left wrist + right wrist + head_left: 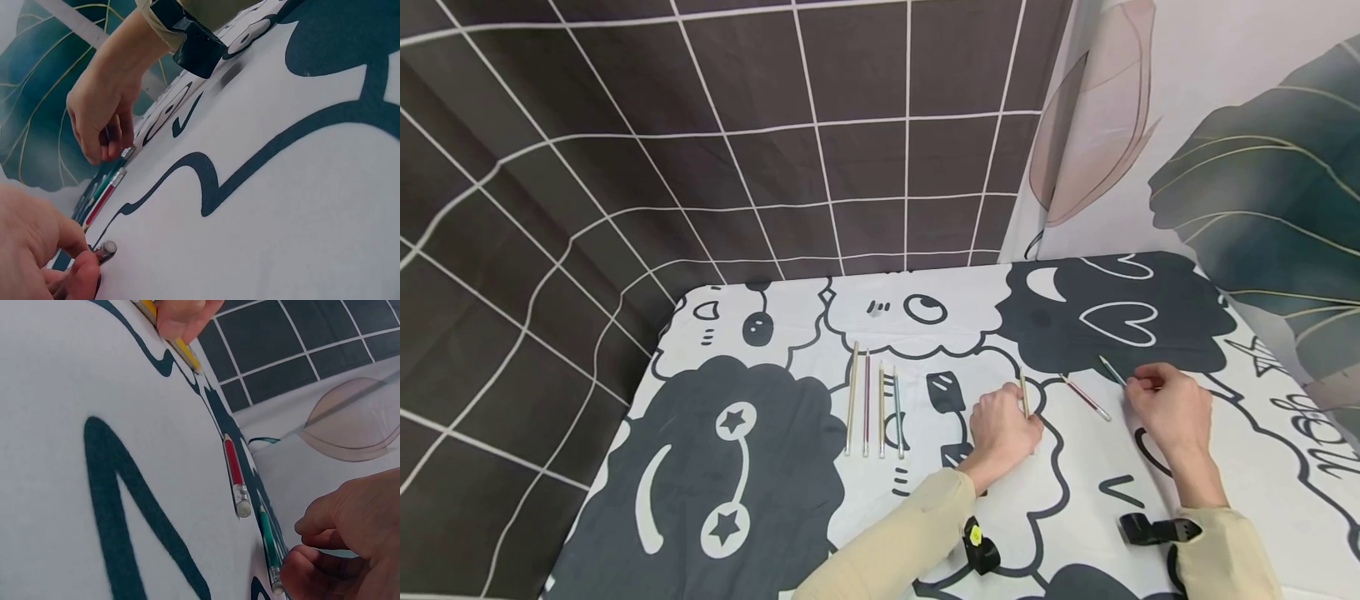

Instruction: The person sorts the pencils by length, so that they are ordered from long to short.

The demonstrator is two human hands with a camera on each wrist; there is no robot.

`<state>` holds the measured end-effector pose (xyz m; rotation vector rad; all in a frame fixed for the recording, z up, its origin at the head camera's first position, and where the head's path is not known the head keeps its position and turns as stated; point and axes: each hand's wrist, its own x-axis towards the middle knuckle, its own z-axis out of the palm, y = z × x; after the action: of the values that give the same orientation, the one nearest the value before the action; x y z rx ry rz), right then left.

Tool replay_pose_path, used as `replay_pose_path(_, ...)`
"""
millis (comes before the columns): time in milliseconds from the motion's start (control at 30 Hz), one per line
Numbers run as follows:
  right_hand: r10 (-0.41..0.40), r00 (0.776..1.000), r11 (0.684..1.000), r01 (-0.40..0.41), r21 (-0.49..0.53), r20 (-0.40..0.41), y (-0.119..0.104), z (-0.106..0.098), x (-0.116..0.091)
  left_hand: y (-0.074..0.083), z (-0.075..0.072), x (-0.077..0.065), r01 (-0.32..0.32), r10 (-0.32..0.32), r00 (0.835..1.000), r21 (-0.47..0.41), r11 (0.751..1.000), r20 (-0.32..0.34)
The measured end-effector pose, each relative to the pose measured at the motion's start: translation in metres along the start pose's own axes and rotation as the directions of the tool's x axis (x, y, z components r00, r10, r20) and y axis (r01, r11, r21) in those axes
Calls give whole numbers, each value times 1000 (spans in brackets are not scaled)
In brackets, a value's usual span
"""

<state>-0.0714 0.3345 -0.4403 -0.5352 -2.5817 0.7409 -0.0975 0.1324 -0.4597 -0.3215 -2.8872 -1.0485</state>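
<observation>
A yellow pencil (187, 357) is pinched between the thumb and fingers of my left hand (1004, 427), close over the patterned cloth. Its metal-banded end (107, 249) pokes out of the grip in the left wrist view. My right hand (1172, 408) hovers low at the eraser end of a green pencil (269, 540), which lies on the cloth. The right fingers are loosely curled, fingertips right beside that end. Between the two hands a red pencil (1086, 397) lies slanted, its white eraser toward me.
Left of my left hand, several pencils lie side by side, among them a yellow pencil (852, 400), a dark red pencil (867, 404) and a teal pencil (898, 414). A dark grid-patterned curtain (865, 158) stands behind the cloth-covered table (925, 500); a leaf-printed curtain (1255, 208) hangs at right.
</observation>
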Motion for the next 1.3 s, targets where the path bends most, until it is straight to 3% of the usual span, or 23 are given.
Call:
replay_pose_path(367,23,998,999,-20,-39,59,3,2,2,1,-1,0,-6,6,1000,-15,1000,15)
replay_pose_path(600,24,994,997,-15,-76,109,4,4,3,-4,-3,-2,22,-23,1000,-168,986,-3)
replay_pose_path(800,-7,991,994,22,-107,136,7,5,3,-7,-6,-3,-8,-2,999,-255,967,-37)
replay_pose_path(1300,-11,992,998,19,-65,122,6,4,1,-7,-8,-6,8,-5,1000,-295,955,13)
